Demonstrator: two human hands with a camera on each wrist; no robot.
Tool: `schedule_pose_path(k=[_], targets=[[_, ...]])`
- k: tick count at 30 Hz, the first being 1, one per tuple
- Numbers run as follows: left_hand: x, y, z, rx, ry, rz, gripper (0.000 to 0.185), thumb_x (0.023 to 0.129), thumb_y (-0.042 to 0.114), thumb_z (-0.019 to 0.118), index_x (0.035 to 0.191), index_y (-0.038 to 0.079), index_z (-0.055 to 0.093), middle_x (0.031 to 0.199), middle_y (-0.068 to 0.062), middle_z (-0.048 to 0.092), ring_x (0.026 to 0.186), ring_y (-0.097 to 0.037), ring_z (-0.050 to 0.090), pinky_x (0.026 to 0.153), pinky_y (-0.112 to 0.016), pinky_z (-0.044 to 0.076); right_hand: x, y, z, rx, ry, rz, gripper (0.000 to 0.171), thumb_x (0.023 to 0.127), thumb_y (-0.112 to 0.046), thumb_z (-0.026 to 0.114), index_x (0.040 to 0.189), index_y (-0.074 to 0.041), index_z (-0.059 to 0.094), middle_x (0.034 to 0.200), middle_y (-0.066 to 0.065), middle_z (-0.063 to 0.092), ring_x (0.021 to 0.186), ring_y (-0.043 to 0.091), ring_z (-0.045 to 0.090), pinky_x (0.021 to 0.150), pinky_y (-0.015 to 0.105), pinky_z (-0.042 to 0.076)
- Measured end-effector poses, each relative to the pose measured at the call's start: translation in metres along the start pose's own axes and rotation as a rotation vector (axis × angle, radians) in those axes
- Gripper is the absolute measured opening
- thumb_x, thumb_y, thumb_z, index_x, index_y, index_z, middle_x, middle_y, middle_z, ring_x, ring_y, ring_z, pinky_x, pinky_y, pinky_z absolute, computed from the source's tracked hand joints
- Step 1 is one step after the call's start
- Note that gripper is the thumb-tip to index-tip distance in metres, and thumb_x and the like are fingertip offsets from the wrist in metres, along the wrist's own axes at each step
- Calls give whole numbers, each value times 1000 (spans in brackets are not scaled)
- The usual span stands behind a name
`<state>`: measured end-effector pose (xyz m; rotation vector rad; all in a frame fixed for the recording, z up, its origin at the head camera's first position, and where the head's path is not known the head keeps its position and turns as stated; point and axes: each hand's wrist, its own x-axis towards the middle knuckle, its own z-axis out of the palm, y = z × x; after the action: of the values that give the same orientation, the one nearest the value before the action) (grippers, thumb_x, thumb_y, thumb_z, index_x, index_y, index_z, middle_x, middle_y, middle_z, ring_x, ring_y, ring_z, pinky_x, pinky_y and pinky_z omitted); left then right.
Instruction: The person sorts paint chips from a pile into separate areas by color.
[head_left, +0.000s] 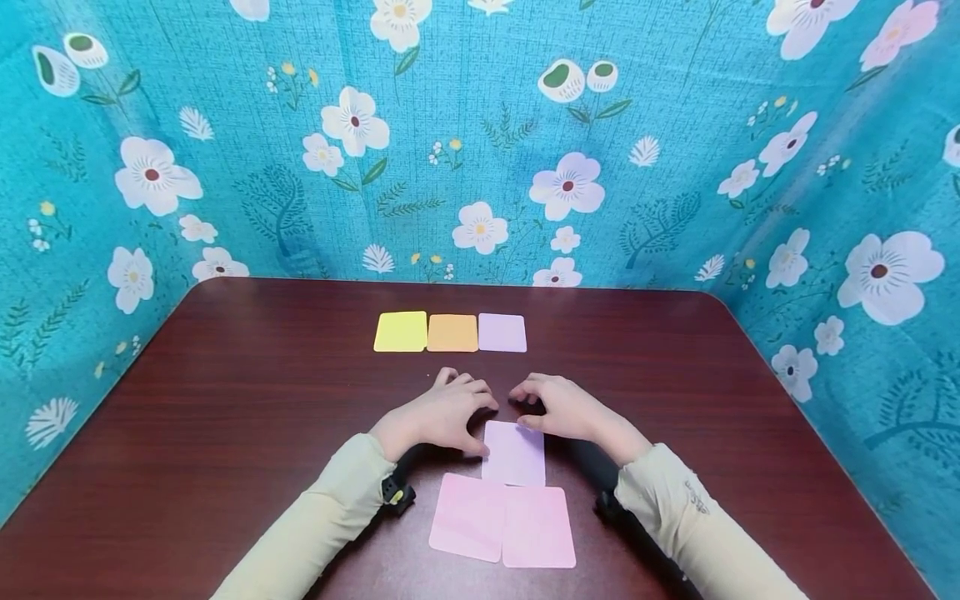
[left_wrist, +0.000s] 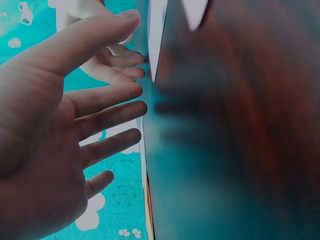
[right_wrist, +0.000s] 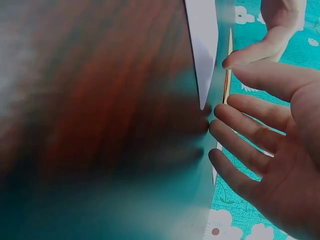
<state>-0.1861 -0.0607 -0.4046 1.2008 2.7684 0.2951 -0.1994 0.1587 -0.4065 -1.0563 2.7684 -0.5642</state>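
A pale lilac card (head_left: 514, 454) lies on the dark wooden table (head_left: 225, 400) between my hands. My left hand (head_left: 448, 410) rests just left of its top edge, fingers loosely spread and fingertips on the table, thumb by the card's left corner. My right hand (head_left: 557, 408) mirrors it at the card's top right corner. In the left wrist view the left hand (left_wrist: 100, 115) is open with straight fingers against the tabletop. The right wrist view shows the right hand (right_wrist: 250, 145) open the same way beside the card (right_wrist: 202, 45). Neither hand holds anything.
Two pink cards (head_left: 468, 517) (head_left: 538, 527) lie side by side just below the lilac one. Farther back a yellow card (head_left: 401, 332), an orange card (head_left: 452, 333) and a lilac card (head_left: 502, 332) form a row. Blue floral cloth (head_left: 150, 167) walls the table on three sides.
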Motion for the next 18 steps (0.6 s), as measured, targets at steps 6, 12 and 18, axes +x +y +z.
schedule_pose_path(k=[6,12,18], targets=[[-1,6,3,13,-10,24,47,70,47,71,110,22,65,110,6,55,103,-15,44,89,-42,23,-14,-2,2,-50,-14,-19,27,80,-20,67,106,-13,66,100,-1,62,92,15,58,82,35,47],[-2,10,1,6,-19,26,45,72,46,69,109,19,66,111,4,55,104,-16,44,89,-42,24,-24,-4,3,-116,-12,-19,29,80,-22,66,107,-10,67,111,3,59,102,21,56,86,39,46],[-3,12,-2,-22,-51,17,45,76,43,67,116,21,63,114,2,54,107,-16,44,92,-43,23,-30,-5,5,-142,-17,-35,35,79,-25,67,112,-12,65,117,5,56,105,23,53,87,44,43]])
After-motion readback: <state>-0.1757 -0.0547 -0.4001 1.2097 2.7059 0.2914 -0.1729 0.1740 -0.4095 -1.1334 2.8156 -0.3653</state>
